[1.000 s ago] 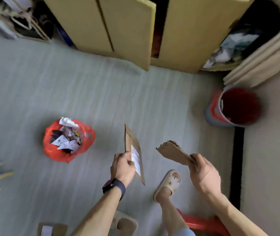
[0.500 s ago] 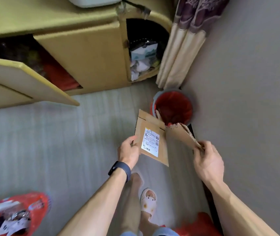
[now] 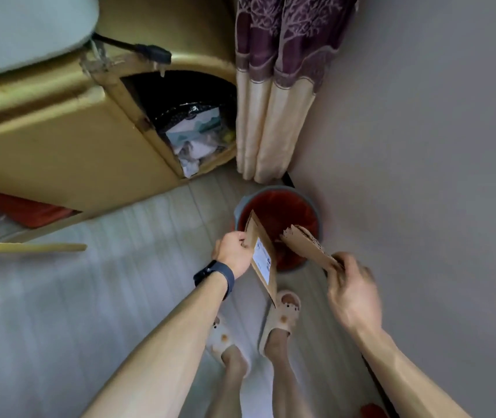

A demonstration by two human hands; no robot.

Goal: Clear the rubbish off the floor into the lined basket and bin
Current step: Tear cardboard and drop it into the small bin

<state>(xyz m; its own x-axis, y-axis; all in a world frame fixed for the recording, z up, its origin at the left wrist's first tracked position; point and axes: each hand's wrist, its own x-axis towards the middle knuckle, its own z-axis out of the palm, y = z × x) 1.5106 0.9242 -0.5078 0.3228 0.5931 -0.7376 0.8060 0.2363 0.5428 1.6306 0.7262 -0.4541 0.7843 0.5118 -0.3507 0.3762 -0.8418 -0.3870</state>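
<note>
A grey bin (image 3: 276, 193) lined with a red bag stands on the floor in the corner, below the curtain. My left hand (image 3: 234, 251) grips a flat cardboard piece with a white label (image 3: 262, 257), held on edge over the bin's left rim. My right hand (image 3: 350, 285) pinches a torn cardboard piece (image 3: 305, 244) by its near end, and its ragged far end reaches over the bin's mouth. The lined basket is out of view.
A yellow cabinet (image 3: 59, 146) with an open door stands at left, its end compartment stuffed with bags and paper (image 3: 195, 140). A purple and cream curtain (image 3: 273, 86) hangs behind the bin. A grey wall (image 3: 421, 146) runs along the right. My slippered feet (image 3: 279, 318) stand just before the bin.
I have stepped closer to the bin, which now lies directly under my hands. Both cardboard pieces have moved forward over its mouth. The red lined basket has left the view.
</note>
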